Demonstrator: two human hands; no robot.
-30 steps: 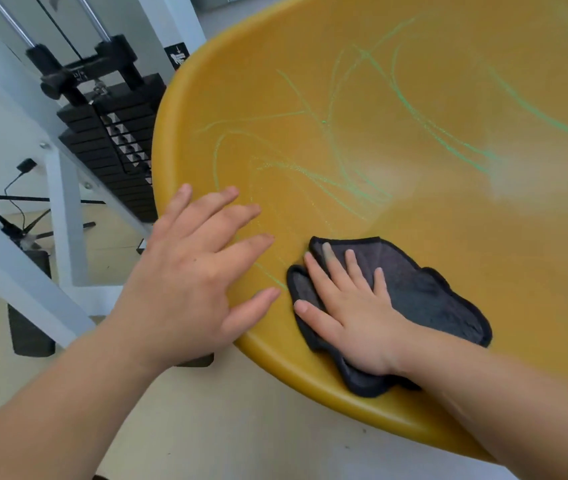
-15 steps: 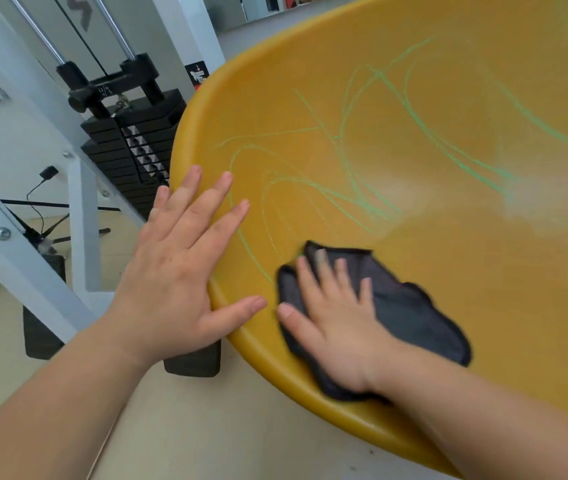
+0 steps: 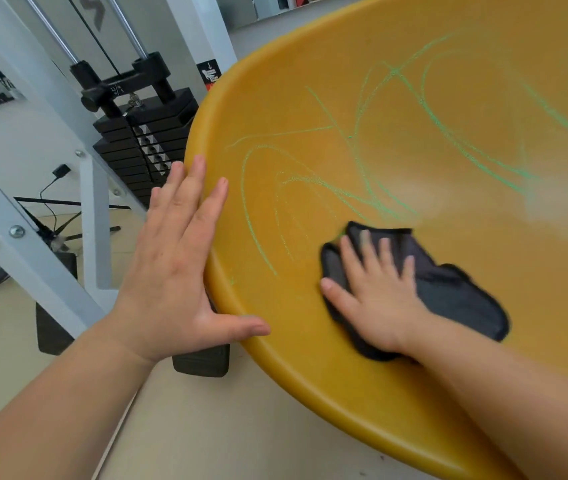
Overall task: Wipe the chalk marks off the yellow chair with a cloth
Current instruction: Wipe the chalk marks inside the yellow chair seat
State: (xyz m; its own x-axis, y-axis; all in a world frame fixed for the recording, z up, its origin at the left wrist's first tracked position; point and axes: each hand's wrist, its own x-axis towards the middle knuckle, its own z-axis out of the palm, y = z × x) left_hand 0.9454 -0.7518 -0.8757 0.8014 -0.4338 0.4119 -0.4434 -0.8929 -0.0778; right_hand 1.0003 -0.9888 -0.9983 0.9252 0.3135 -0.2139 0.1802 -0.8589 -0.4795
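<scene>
head view: yellow chair fills the right and centre of the frame, its curved seat surface facing the camera. all positions below are given relative to this chair.

right hand: palm down, fingers spread flat, pressing a dark grey cloth against the seat near the chair's lower front rim. the hand does not grip the cloth; it lies open on top of it. the cloth spreads out from under the palm toward the chair's right side, with a black stitched border visible. its edges are slightly blurred.

left hand: open, fingers extended and close together, thumb out to the side. the palm and fingers rest against the chair's left rim; the thumb lies on the rim's lower left edge. it holds nothing.

green chalk marks cross the seat in loops and long strokes, above and to the left of the cloth. one curved line runs down between the left rim and the cloth. a paler smeared patch sits above and to the right of the cloth.

left of the chair stands a white metal frame carrying a black weight stack. a beige floor shows below the chair's rim.
</scene>
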